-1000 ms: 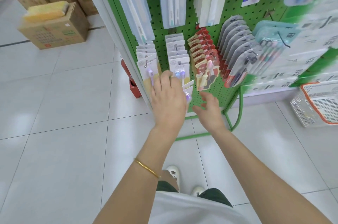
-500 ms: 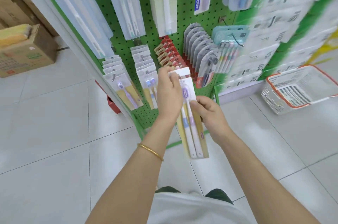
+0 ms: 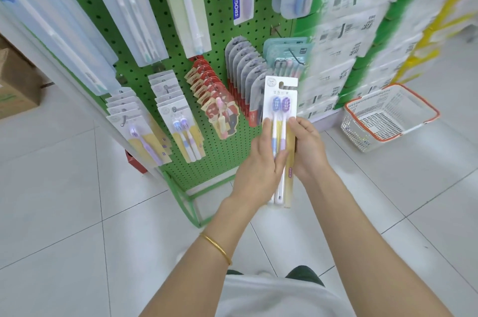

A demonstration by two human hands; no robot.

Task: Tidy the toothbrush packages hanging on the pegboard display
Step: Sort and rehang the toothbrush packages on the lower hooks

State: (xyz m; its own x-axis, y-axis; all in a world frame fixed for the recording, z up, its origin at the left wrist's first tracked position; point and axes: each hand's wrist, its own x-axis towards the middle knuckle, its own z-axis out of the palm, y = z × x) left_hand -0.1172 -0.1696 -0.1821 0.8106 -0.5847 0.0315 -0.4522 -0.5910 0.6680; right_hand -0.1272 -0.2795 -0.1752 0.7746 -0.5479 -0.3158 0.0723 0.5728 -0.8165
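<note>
A white two-brush toothbrush package [image 3: 280, 99] with a blue and a purple brush stands upright in front of me, off the pegs. My left hand [image 3: 261, 164] grips its left edge and middle, and my right hand [image 3: 307, 148] grips its right edge. Behind it the green pegboard [image 3: 227, 39] carries rows of hanging packages: matching white two-brush packs [image 3: 178, 112], single purple-brush packs [image 3: 132, 120], red packs [image 3: 214, 99] and grey packs [image 3: 243, 68]. Long clear packs [image 3: 124, 6] hang above them.
A white wire basket with an orange rim [image 3: 388, 114] sits on the floor at the right, beside stacked paper-goods bales [image 3: 349, 31]. A cardboard box [image 3: 13, 88] lies at the far left. The pegboard's green foot frame [image 3: 191, 202] juts onto the tiled floor.
The two-brush package has been taken off the display and raised upright. My left hand slid from its top down to its middle, and the view swung right.
</note>
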